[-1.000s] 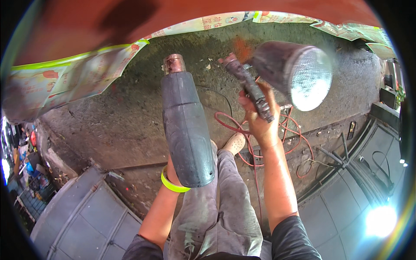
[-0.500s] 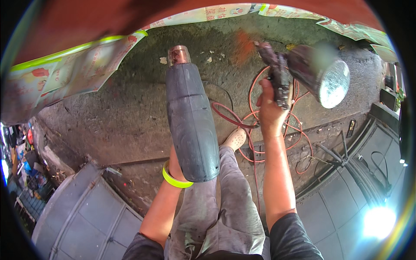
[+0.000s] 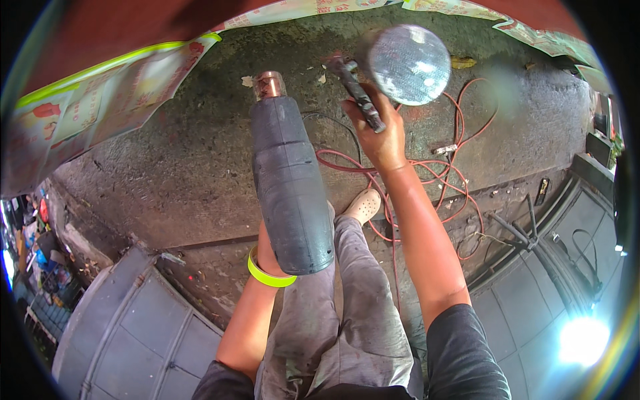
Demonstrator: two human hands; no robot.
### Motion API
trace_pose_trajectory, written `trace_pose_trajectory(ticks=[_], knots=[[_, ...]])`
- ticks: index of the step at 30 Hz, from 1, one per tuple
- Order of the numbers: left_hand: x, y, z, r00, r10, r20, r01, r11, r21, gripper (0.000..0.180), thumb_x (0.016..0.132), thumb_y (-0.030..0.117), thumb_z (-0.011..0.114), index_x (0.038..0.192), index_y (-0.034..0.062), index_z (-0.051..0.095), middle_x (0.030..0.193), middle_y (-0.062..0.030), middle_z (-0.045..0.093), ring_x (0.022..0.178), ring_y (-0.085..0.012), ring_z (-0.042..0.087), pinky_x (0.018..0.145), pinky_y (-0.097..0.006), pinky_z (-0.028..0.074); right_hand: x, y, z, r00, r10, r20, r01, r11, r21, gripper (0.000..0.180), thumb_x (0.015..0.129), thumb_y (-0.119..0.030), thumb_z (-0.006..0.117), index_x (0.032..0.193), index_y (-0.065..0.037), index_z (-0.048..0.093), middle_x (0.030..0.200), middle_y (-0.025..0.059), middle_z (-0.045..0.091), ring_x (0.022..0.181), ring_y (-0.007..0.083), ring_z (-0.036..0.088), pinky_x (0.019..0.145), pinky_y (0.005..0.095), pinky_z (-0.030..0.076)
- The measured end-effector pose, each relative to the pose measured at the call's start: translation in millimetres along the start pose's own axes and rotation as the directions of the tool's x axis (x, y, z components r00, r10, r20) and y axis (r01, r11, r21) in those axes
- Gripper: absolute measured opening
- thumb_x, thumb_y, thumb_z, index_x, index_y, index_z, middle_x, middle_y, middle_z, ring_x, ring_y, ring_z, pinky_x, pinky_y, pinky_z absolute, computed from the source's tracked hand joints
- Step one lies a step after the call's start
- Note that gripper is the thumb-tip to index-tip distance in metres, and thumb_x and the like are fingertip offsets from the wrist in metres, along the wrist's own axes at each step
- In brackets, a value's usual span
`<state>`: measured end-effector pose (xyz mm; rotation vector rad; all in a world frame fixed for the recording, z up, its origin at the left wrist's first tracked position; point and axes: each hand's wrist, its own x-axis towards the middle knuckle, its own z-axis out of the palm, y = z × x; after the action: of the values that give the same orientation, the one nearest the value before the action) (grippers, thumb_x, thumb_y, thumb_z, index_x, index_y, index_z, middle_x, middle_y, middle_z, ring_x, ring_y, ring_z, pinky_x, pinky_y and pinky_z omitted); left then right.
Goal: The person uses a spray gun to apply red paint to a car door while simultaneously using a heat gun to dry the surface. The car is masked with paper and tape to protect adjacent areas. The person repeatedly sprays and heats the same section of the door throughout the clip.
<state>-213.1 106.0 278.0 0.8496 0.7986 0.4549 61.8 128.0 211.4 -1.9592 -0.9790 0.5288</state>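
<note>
My left hand (image 3: 265,252) is mostly hidden behind a dark grey heat gun (image 3: 288,180), which it holds with the copper-coloured nozzle pointing away from me. A bright yellow band (image 3: 269,275) circles that wrist. Closed around the handle of a dark, paint-smeared spray gun (image 3: 360,97) is my right hand (image 3: 387,141). The gun's cup (image 3: 410,65) is tilted, showing its round silvery end. The spray gun's tip lies to the right of the heat gun's nozzle, apart from it.
A red surface (image 3: 133,20) edged with printed masking paper (image 3: 113,100) spans the top. Behind my right arm, a red hose (image 3: 460,173) lies coiled on the dark floor (image 3: 180,173), with a metal connector (image 3: 445,149). Grey panels (image 3: 153,327) stand both sides; a bright lamp (image 3: 584,341) shines lower right.
My right hand has swung the spray gun left and farther away, and its cup has turned. The reddish mist by its tip is much fainter. The heat gun has barely shifted.
</note>
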Motion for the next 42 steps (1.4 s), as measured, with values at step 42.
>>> trace_pose_trajectory(ticks=[42], knots=[[36, 183, 216, 0.997, 0.050, -0.057, 0.061, -0.094, 0.994, 0.047, 0.079, 0.025, 0.073, 0.115, -0.0006, 0.058, 0.119, -0.0292, 0.057, 0.107, -0.0510, 0.062, 0.093, -0.054, 0.052, -316, -154, -401, 0.803, 0.508, -0.311, -0.453, 0.860, 0.236, 0.032, 0.093, -0.010, 0.072, 0.122, -0.001, 0.063, 0.094, 0.0046, 0.070, 0.065, 0.0084, 0.059, 0.053, 0.0255, 0.048]])
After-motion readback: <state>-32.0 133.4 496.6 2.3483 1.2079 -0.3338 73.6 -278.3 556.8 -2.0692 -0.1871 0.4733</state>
